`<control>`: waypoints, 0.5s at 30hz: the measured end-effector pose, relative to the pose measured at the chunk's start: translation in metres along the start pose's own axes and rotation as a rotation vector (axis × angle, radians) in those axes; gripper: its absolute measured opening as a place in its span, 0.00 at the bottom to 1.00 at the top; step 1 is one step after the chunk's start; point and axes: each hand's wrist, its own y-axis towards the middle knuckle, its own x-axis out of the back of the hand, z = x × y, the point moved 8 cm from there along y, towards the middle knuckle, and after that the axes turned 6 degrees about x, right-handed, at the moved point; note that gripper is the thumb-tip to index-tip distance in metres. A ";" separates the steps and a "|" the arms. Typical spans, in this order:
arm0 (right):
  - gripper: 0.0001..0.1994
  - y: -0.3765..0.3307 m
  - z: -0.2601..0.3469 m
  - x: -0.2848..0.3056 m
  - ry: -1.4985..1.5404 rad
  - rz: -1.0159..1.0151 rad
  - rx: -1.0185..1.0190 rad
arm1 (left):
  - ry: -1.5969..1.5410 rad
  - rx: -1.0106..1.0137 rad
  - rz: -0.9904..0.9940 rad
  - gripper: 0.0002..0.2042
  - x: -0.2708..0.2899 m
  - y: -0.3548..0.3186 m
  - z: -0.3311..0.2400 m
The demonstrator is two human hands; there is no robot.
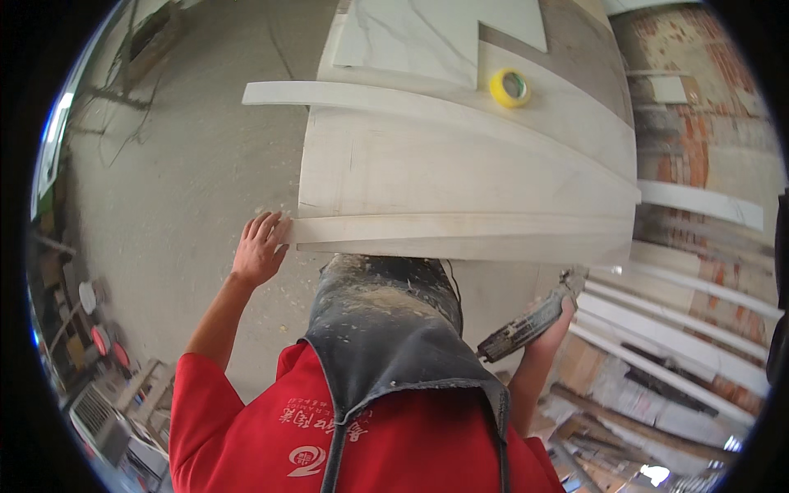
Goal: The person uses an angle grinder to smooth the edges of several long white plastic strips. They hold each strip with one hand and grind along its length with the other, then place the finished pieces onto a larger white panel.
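Observation:
A long white tile strip [394,228] lies along the near edge of a pale work board [460,177]. At the strip's left end, my left hand [265,245] grips it, fingers on the far side and thumb nearer me. My right hand [564,317] is closed around a dusty, dark angle grinder [526,324], just off the board's near right corner. The tool's head points up toward that corner, and my arm partly hides the grip. Farther back, a second long white strip [362,96] crosses the board and sticks out past its left edge.
A yellow tape roll [510,88] and marble-patterned white tile pieces [411,41] lie at the far end of the board. Several white strips [674,333] lie on the right, near scrap wood [583,366]. My dusty dark apron [386,304] touches near the board's edge.

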 end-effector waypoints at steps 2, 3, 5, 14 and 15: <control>0.22 -0.022 -0.003 -0.010 -0.004 -0.020 0.020 | 0.014 -0.105 -0.041 0.31 0.001 0.006 0.001; 0.22 -0.027 -0.002 -0.013 -0.007 -0.025 0.027 | -0.012 -0.135 -0.028 0.32 -0.005 0.011 0.002; 0.23 -0.041 -0.004 -0.019 -0.013 -0.012 0.017 | -0.063 -0.181 0.000 0.33 -0.016 0.018 0.008; 0.23 -0.057 0.001 -0.029 -0.112 -0.045 0.036 | -0.200 -0.234 -0.110 0.31 -0.021 0.052 -0.013; 0.23 -0.056 0.003 -0.030 -0.129 -0.030 0.038 | -0.237 -0.245 -0.089 0.30 -0.023 0.056 -0.013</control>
